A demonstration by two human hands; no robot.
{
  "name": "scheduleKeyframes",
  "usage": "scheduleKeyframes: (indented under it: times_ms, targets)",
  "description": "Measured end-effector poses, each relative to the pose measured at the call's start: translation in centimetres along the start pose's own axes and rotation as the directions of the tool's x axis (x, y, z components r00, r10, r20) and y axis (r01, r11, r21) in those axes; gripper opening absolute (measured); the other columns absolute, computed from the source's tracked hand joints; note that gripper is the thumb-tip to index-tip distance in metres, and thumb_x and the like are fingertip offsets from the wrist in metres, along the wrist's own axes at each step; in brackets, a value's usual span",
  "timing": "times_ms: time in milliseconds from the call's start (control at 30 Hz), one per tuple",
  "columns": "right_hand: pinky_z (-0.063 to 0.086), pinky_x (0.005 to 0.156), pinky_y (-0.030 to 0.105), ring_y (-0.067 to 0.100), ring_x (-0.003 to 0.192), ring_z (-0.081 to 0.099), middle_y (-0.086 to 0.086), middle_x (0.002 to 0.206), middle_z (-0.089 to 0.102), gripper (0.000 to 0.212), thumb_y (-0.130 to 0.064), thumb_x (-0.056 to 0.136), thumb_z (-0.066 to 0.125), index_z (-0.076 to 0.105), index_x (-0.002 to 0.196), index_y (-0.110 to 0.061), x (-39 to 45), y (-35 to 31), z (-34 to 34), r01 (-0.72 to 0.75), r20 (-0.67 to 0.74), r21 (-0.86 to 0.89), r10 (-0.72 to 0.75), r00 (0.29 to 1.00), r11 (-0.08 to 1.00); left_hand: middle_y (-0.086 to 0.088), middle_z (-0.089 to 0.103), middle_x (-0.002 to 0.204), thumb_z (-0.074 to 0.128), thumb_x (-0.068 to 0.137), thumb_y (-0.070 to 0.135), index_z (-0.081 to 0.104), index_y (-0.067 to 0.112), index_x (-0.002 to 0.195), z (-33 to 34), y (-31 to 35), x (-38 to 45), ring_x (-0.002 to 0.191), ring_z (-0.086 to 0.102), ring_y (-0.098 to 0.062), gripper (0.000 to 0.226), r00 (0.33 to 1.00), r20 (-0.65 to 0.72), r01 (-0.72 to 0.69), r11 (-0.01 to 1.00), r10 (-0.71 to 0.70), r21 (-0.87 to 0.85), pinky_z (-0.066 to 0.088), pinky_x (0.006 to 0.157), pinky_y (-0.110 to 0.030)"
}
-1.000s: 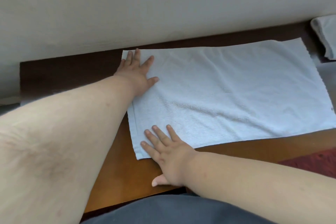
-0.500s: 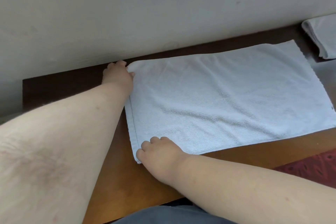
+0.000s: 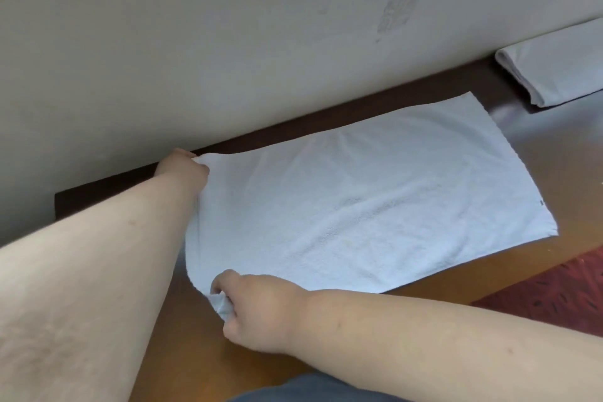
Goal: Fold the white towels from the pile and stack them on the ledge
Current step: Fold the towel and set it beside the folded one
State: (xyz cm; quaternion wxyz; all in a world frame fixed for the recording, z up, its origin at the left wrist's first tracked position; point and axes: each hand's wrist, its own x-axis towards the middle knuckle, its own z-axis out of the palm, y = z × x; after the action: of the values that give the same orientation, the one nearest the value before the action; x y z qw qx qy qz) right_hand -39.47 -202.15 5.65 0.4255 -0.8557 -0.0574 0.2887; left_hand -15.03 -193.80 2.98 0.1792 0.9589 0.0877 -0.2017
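Note:
A white towel (image 3: 375, 206) lies spread across the brown wooden ledge (image 3: 528, 153) below the wall. My left hand (image 3: 182, 170) pinches the towel's far left corner, next to the wall. My right hand (image 3: 257, 310) pinches the near left corner, which is lifted and bunched between the fingers. The towel's left edge curves up off the wood between my two hands. The right part of the towel rests flat.
A folded white towel (image 3: 554, 72) sits at the far right of the ledge against the wall. A red patterned surface (image 3: 554, 297) shows at the lower right. Grey cloth (image 3: 310, 392) fills the bottom edge.
Both hands went from lying flat on the towel to gripping its two left corners. The left edge has now risen off the ledge. The view has shifted left.

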Motion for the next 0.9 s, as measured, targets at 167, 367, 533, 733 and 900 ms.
scheduleKeyframes:
  times_ms: [167,367,533,733,900]
  targets:
    - [0.038,0.057,0.029,0.016,0.064,0.049,-0.008,0.071,0.051,0.009,-0.034,0.083,0.047,0.048,0.082,-0.025,-1.1,2.4,-2.0,-0.172,-0.139,0.243,0.209,0.968,0.955,-0.004,0.061,0.101,0.064,0.092,0.036,0.057,0.015,0.119,0.3,1.9,-1.4,0.090,0.058,-0.027,0.035,0.995,-0.060,-0.090,0.978,0.081,-0.186,0.044,0.078,-0.028]
    - [0.038,0.057,0.030,0.013,0.059,0.045,-0.006,0.066,0.048,0.019,-0.035,0.088,0.051,0.049,0.080,-0.017,-3.8,7.0,-4.5,-0.247,-0.328,0.473,0.430,0.841,0.846,-0.003,0.065,0.086,0.052,0.096,0.025,0.064,0.022,0.102,1.9,6.5,-3.1,0.072,0.061,-0.022,0.014,0.960,0.012,-0.271,0.938,0.280,-0.214,0.045,0.068,-0.023]
    - [0.050,0.064,0.032,0.020,0.075,0.063,0.000,0.084,0.065,0.012,-0.026,0.086,0.047,0.057,0.091,-0.030,-7.3,11.1,-7.0,-0.277,-0.398,0.652,0.629,0.668,0.706,-0.015,0.065,0.122,0.040,0.096,0.006,0.063,0.023,0.125,3.1,11.1,-4.1,0.100,0.063,-0.030,0.040,0.902,0.183,-0.362,0.915,0.392,-0.177,0.051,0.095,-0.035]
    - [0.059,0.083,0.049,0.031,0.087,0.068,0.007,0.091,0.068,0.020,-0.023,0.089,0.041,0.061,0.090,-0.019,-11.9,15.0,-9.4,-0.289,-0.364,0.772,0.766,0.529,0.567,-0.010,0.068,0.110,0.054,0.096,0.015,0.068,0.017,0.113,3.1,16.2,-4.7,0.098,0.062,-0.030,0.022,0.801,0.176,-0.597,0.785,0.572,0.167,0.039,0.076,-0.026]
    - [0.060,0.077,0.042,0.026,0.081,0.070,0.002,0.083,0.071,0.019,-0.028,0.086,0.046,0.064,0.085,-0.025,-17.0,18.1,-10.9,-0.325,-0.329,0.781,0.794,0.511,0.533,-0.014,0.063,0.103,0.063,0.093,0.035,0.073,0.015,0.097,3.6,22.8,-6.6,0.089,0.061,-0.034,0.023,0.751,0.089,-0.639,0.684,0.655,0.353,0.050,0.078,-0.031]
